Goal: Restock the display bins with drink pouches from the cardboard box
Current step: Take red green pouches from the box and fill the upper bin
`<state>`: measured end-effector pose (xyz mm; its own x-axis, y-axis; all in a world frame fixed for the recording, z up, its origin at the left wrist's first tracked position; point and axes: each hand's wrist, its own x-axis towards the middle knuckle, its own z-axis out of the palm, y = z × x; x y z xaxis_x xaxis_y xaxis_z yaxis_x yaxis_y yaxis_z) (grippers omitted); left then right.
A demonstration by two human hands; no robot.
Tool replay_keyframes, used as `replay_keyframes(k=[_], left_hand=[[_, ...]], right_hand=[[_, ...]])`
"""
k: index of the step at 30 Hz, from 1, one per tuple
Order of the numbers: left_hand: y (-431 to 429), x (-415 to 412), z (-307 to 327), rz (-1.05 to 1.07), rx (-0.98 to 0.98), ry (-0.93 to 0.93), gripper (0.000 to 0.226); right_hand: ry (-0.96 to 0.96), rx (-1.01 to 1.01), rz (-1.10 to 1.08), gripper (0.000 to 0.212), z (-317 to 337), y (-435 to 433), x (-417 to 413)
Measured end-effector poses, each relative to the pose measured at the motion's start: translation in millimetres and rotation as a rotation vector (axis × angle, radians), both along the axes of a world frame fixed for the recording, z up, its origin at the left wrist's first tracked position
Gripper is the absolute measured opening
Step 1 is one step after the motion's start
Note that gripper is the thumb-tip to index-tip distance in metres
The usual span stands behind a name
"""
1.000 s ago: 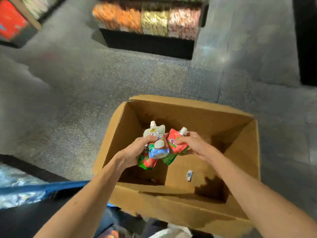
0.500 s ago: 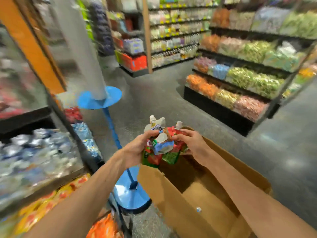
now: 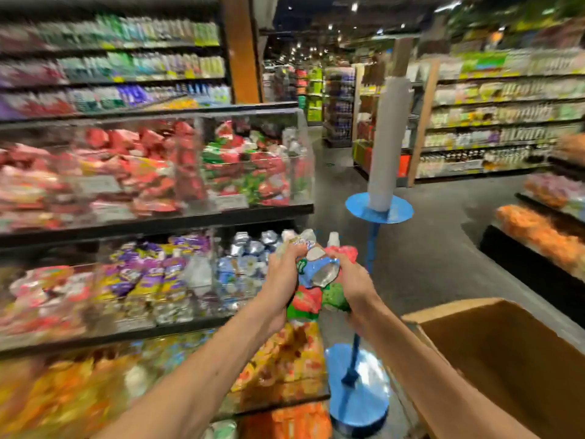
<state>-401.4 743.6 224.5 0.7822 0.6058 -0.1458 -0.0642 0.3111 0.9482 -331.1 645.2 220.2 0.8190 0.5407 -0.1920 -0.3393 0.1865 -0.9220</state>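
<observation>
The fingers (image 3: 296, 251) of the left hand (image 3: 281, 277) and right hand (image 3: 354, 280) are curled tight around a bunch of drink pouches (image 3: 318, 274), held up beside the cardboard box (image 3: 506, 350) and near the display bins (image 3: 250, 166), so next, I think, they must drop into the matching bin.

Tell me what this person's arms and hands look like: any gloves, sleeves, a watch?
Both are bare. The left arm and right arm show no sleeves as far up as the picture reaches. The left hand and right hand wear no gloves, and I see no watch, bracelet or ring, though the picture is blurred.
</observation>
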Motion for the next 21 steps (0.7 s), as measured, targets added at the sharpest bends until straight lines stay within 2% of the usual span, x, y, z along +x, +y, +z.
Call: replay_keyframes(k=[2,4,7,10,16,19,21], left_hand=[[23,-26,-15,0.104,-0.068,0.071,0.063],[43,-48,-31,0.137,-0.193,0.122,0.073],[68,-72,-50,0.129,-0.337,0.125,0.065],[87,-84,-68,0.084,-0.439,0.197,0.055],[104,-79,-100,0.203,-0.484,0.183,0.078],[117,-70,-106,0.251,-0.513,0.18,0.057],[129,-58,-109,0.238,-0.54,0.166,0.054]], right_hand=[[0.078,-0.013,0.059,0.028,-13,27,-28],[0.202,0.007,0.206,0.038,-24,45,-54],[0.254,-0.043,0.37,0.044,-37,55,-81],[0.273,-0.065,0.405,0.065,-51,65,-90],[0.343,-0.084,0.424,0.051,-74,80,-86],[0.356,-0.068,0.434,0.046,-84,90,-74],[0.402,-0.046,0.412,0.041,-91,96,-60]])
